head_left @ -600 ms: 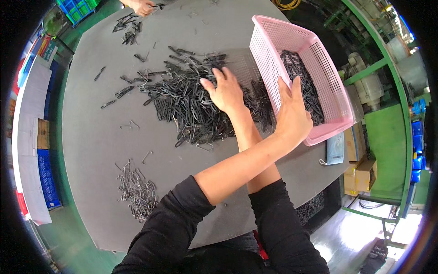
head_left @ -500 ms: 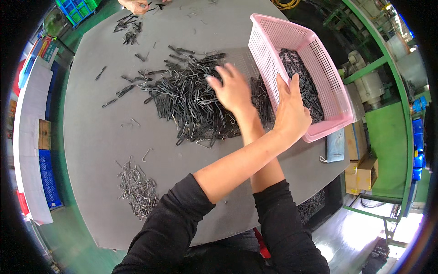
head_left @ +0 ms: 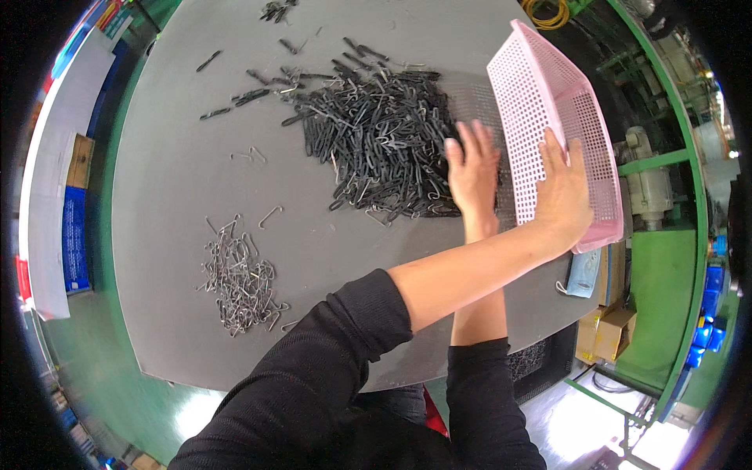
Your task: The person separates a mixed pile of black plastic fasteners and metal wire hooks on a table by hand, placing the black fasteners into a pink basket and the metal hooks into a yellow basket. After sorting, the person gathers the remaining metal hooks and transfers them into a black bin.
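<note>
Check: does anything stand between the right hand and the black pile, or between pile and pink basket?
Nothing visible separates the right hand from the black pile. That hand itself stands between the pile's right edge and the pink basket.

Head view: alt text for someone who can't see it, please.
With arms crossed over a grey table, a person holds a pink perforated basket with the left hand; the blurred right hand is at the right edge of a heap of black slotted pieces. A smaller pile of wire hooks lies at left.
</note>
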The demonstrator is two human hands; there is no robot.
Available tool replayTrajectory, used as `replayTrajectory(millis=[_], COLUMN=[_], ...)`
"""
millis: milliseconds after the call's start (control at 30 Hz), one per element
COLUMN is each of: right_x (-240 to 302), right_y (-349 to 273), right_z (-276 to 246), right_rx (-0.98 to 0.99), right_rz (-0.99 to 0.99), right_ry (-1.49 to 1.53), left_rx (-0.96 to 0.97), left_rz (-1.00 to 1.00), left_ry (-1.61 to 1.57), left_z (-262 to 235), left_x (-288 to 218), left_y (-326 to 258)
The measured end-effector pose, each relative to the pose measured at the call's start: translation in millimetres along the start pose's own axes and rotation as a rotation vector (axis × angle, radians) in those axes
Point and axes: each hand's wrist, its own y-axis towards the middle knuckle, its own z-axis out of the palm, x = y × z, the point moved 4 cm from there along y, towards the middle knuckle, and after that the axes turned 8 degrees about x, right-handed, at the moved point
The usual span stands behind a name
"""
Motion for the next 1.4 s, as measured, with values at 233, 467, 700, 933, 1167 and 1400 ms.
replayTrajectory(millis=[233, 467, 700, 933, 1167, 1400], right_x=[-58.3, 12.9, 55.3, 106.7, 116.3, 76.5], right_y=[-15.4, -34.5, -77.5, -122.0, -140.9, -149.6], right_z=[3.6, 19.6, 8.2, -8.0, -41.0, -77.3], right_rx=[0.097, 0.070, -0.069, 0.032, 0.125, 0.165], right_rz=[0.194, 0.126, -0.023, -0.005, -0.074, 0.060], right_ry=[0.163, 0.157, 0.240, 0.415, 0.781, 0.615], left_rx=[0.086, 0.167, 0.021, -0.076, 0.378, 0.058], left_rz=[-0.075, -0.106, 0.182, 0.204, 0.239, 0.071], left_ry=[-0.091, -0.148, -0.001, 0.432, 0.812, 0.949], left_z=[-5.1, -24.3, -74.5, -189.4, -171.9, -235.2], left_x=[5.5, 41.6, 59.9, 76.7, 88.4, 111.3], left_y=[-3.4, -16.6, -42.2, -194.5, -322.6, -334.8])
